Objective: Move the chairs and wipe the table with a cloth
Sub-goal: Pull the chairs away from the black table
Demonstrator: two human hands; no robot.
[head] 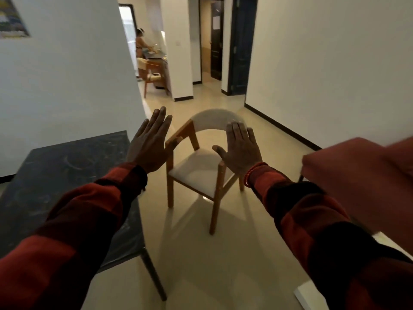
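Table: the dark marble-patterned table [67, 175] stands at the left edge on thin dark legs, its top bare where visible; no cloth shows anywhere, so wiping looks not yet begun.
Left hand: the left hand [148, 145] is raised flat, fingers straight and close together, holding nothing; it hangs in the air just left of the chair's near arm, likely reaching for the frame.
Chair: the wooden armchair [196, 171], with pale seat and curved pale backrest, stands upright on the floor just right of the table, turned partly away.
Right hand: the right hand [240, 148] is spread, thumb out, empty, in front of the chair's backrest; whether it touches cannot be told.
Right edge: a reddish padded surface [357, 175], blurred.
Room: glossy cream floor [201, 265], white walls [335, 63], a dark door [215, 41], and another person [140, 44] far off in a back room.
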